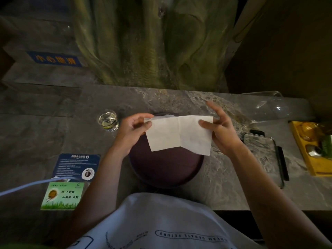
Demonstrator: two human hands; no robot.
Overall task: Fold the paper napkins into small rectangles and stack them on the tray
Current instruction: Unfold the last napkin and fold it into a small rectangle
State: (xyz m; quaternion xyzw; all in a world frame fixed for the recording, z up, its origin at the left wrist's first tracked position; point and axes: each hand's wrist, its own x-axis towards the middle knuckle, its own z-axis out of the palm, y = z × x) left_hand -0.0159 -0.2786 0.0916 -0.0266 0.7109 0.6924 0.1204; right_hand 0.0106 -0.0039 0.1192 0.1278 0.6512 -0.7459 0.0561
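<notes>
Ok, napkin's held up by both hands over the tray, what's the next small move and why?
Probably bring the right hand across to the left hand, closing the napkin along its centre crease. It hangs open as a wide rectangle, pinched at both top corners above the dark round tray, so it looks one fold short of a small rectangle.

Grey stone table [206, 186]. On top: round dark tray [167, 168], glass of water [108, 120], two cards [76, 167], phone [264, 157], yellow box [312, 148].
</notes>
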